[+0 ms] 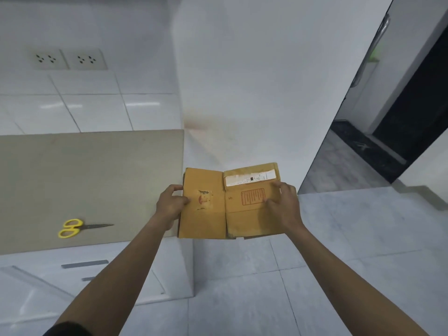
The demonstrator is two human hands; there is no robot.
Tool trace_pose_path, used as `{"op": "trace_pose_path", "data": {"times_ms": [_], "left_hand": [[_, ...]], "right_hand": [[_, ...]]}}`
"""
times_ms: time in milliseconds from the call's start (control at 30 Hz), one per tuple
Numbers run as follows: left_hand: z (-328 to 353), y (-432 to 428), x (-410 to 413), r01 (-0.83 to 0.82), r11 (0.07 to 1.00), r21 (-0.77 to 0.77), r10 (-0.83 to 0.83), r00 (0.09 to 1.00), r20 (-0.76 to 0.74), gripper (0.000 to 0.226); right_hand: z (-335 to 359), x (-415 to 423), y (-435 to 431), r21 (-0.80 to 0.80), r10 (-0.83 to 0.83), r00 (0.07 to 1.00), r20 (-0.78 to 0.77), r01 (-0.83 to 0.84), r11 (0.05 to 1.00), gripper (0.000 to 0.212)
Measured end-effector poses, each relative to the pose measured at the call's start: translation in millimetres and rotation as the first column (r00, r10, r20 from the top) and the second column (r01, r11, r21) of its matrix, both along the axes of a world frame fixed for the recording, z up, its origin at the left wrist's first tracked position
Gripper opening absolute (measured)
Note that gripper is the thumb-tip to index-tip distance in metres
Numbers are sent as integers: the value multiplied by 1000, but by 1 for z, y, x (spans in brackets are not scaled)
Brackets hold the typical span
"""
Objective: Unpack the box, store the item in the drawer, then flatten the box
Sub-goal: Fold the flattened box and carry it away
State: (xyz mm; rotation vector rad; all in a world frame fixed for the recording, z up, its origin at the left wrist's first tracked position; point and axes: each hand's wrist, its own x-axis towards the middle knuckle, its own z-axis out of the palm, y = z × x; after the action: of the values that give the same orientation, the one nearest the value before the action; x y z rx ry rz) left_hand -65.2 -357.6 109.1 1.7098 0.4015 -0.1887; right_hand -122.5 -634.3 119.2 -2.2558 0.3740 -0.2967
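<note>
The brown cardboard box [213, 221] is pressed flat and held in the air just past the right end of the counter. A white shipping label and a red printed stamp show on its right panel. My left hand [171, 204] grips its left edge, thumb on the front face. Over on the right panel, my right hand [283, 204] lies with fingers spread and holds that side. Below the counter are white drawer fronts with grey handles [84, 263], all closed. The unpacked item is not in view.
Yellow-handled scissors [72, 227] lie on the beige countertop [97, 178] at the left. Wall sockets [70, 59] sit above the tiled backsplash. A white pillar [254, 81] stands ahead, a dark doorway [412, 117] at the right, grey tiled floor [339, 263] below.
</note>
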Motion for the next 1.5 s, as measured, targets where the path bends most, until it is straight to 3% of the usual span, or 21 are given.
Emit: {"op": "trace_pose_path", "data": {"times_ms": [533,800,900,1033,1067,1200,1367,1500], "left_hand": [[-81,-132,122,78,991,105,-60,985,-164,37],[-144,-166,199,122,979,163,-68,952,-299,34],[-178,-176,221,150,960,236,-52,925,-375,29],[-232,-193,248,178,928,326,-33,914,-405,30],[-246,-198,255,175,924,339,-21,911,-412,32],[-302,-216,280,158,907,391,11,918,-397,40],[-376,-238,314,172,906,386,-33,939,-341,50],[-456,-248,338,184,918,350,-59,939,-338,40]], "right_hand": [[-77,103,-130,118,-67,980,-189,90,989,49],[-148,181,-167,45,1,935,-354,16,999,43],[-185,206,-179,84,45,911,-410,-11,996,37],[-286,244,-208,188,108,895,-432,-27,982,76],[-302,254,-213,192,117,886,-449,-32,981,77],[-323,297,-223,169,157,861,-484,-84,982,41],[-399,346,-243,221,188,832,-522,-81,972,33],[-475,377,-250,211,197,812,-549,-93,973,23]]}}
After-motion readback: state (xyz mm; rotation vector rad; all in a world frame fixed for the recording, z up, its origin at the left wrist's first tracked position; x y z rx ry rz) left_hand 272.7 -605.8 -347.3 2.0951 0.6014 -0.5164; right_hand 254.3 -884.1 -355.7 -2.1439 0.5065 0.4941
